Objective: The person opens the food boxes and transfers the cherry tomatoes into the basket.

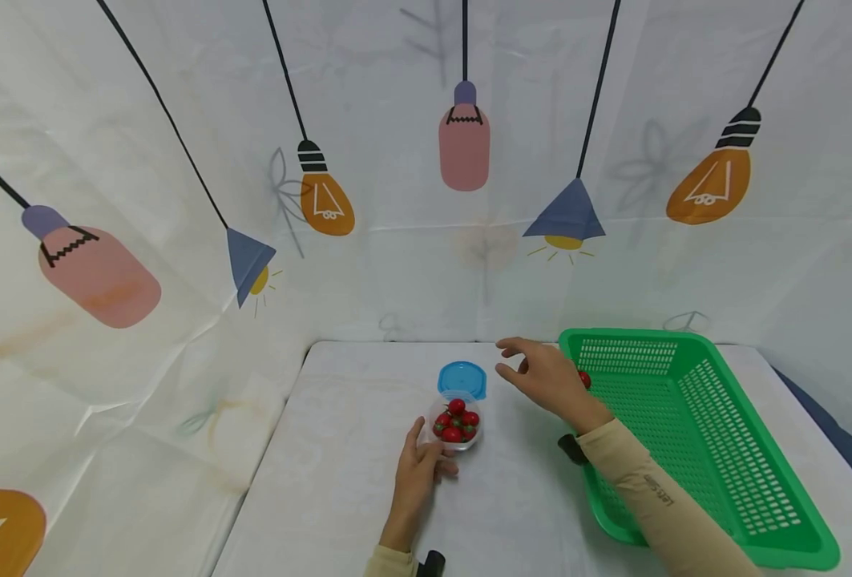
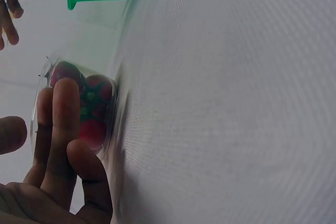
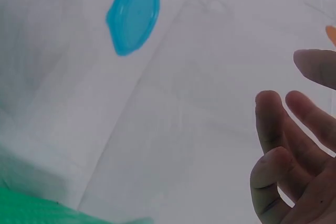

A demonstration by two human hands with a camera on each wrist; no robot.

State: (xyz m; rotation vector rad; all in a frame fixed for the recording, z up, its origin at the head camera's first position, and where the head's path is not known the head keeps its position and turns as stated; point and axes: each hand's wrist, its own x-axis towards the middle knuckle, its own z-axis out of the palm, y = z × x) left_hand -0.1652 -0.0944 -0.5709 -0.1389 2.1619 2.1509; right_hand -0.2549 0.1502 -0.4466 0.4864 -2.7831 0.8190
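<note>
A small clear plastic container [image 1: 474,439] stands on the white-covered table, filled with several red cherry tomatoes [image 1: 452,434] with green stems. At its near left side is my left hand [image 1: 415,479], thumb and fingers spread loosely; in the left wrist view its fingers [image 2: 65,109] overlap the container wall. The blue lid [image 1: 462,378] lies just behind the container. My right hand [image 1: 543,377] hangs above the table between the lid and the basket, fingers slightly bent with nothing between them.
A large green plastic basket [image 1: 700,344] occupies the right side of the table. One red tomato [image 1: 584,379] shows inside its far left corner, partly behind my right hand. A white sheet [image 1: 397,280] printed with lamps hangs behind the table and along the left.
</note>
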